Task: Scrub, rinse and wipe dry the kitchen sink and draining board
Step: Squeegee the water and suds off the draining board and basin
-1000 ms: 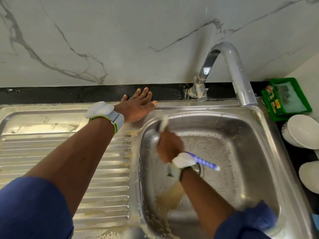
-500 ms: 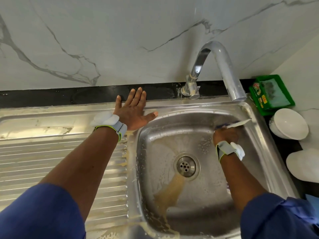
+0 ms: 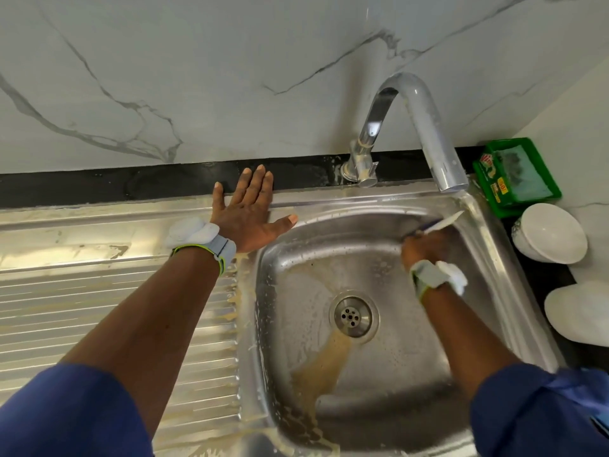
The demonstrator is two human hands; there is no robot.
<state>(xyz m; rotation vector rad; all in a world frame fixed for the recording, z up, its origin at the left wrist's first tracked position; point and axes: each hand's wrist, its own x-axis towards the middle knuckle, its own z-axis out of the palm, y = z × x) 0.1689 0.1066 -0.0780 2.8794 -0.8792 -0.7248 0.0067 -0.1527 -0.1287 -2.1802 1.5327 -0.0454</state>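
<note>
Brown scum streaks the sink (image 3: 412, 351) from front edge to drain (image 3: 353, 317); the draining board (image 3: 99, 308), left, is soiled along the shared edge; the right hand (image 3: 423, 247) curls tight round a brush (image 3: 441, 224) in the sink's far right corner; the left hand (image 3: 248, 216) presses flat, fingers spread, on the back rim; hard strokes could flick suds onto the white bowls (image 3: 553, 234) beside the right rim.

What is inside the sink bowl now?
The drain, a brown streak of dirty water and the right hand gripping a brush. The hand hides the brush head; the arm covers part of the bowl.
</note>
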